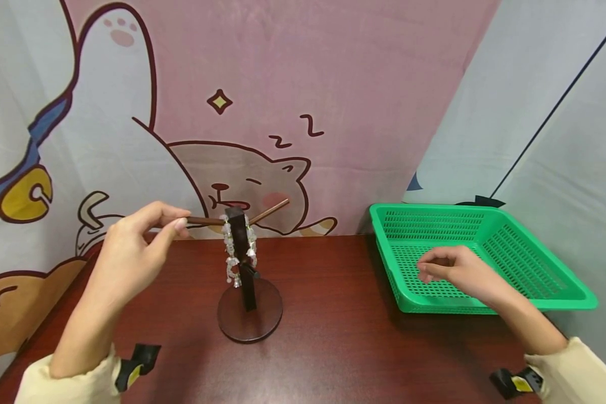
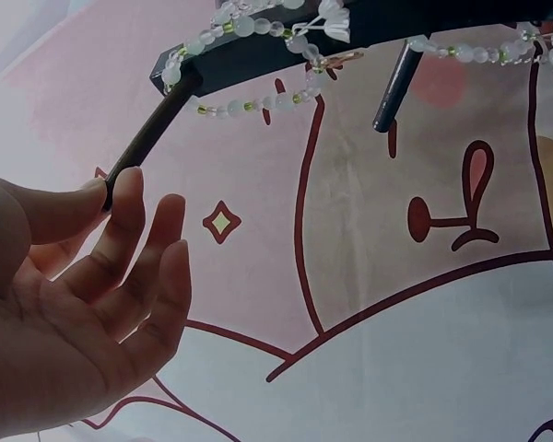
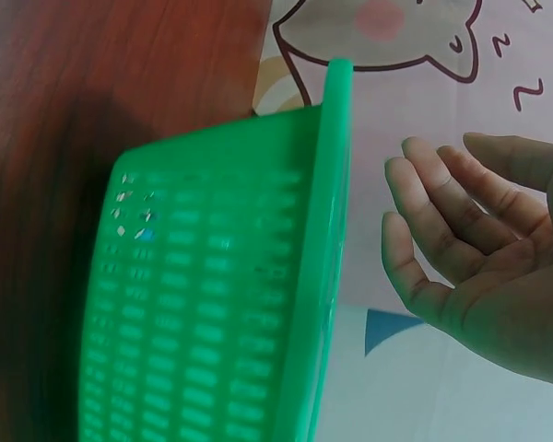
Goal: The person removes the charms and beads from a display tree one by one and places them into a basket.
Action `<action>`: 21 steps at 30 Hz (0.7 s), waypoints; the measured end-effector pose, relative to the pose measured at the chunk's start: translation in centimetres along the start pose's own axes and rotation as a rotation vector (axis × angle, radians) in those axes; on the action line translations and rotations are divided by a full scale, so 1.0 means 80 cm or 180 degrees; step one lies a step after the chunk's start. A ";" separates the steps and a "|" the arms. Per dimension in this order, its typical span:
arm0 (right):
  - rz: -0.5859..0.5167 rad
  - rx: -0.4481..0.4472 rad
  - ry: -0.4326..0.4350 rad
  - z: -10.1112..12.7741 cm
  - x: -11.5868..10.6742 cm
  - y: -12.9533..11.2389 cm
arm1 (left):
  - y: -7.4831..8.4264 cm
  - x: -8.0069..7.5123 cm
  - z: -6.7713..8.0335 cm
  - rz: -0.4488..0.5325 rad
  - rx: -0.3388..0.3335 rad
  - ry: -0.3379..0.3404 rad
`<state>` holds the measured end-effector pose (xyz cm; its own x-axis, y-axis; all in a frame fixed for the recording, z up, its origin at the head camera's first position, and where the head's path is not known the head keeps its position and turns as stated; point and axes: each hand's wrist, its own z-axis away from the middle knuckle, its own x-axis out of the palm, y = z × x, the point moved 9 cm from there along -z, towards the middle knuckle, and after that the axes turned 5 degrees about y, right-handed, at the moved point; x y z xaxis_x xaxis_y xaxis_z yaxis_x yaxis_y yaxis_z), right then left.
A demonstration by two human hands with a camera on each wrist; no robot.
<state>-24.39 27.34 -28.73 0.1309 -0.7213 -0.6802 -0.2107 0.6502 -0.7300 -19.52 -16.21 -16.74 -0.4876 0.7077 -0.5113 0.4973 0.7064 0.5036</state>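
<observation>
A dark wooden jewelry stand point(image 1: 241, 241) with a round base stands upright on the table. My left hand point(image 1: 138, 247) pinches the left end of its upper crossbar point(image 1: 202, 220) between thumb and index finger; the left wrist view shows the other fingers point(image 2: 170, 267) loosely bent. Pale beaded bracelets point(image 1: 229, 247) with small white charms hang beside the post, one point(image 2: 249, 108) looped near the crossbar in the left wrist view. Over the green basket point(image 1: 391, 275), my right hand point(image 1: 459, 272) hovers with loosely curled fingers and holds nothing.
The dark red-brown table point(image 1: 328, 336) carries the stand left of centre and the basket at right. Behind them hangs a cloth backdrop point(image 1: 303, 73) with cartoon animals. A short lower peg point(image 1: 249, 269) juts from the post.
</observation>
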 end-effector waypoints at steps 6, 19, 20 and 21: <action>-0.0185 -0.0066 -0.0095 -0.012 0.015 -0.015 | -0.001 0.000 0.000 0.0003 -0.0033 0.0000; -0.0424 -0.0222 -0.0376 -0.031 0.057 -0.046 | -0.002 0.001 0.000 -0.0040 -0.0072 -0.0024; -0.0408 -0.0223 -0.0387 -0.033 0.060 -0.049 | -0.002 0.001 0.000 -0.0042 -0.0072 -0.0025; -0.0411 -0.0220 -0.0400 -0.035 0.063 -0.051 | -0.002 0.000 0.000 -0.0042 -0.0075 -0.0028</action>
<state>-25.58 20.36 -28.96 0.2803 -0.7593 -0.5873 -0.2498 0.5330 -0.8084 -19.60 -16.29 -16.84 -0.4876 0.6984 -0.5239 0.4738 0.7157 0.5132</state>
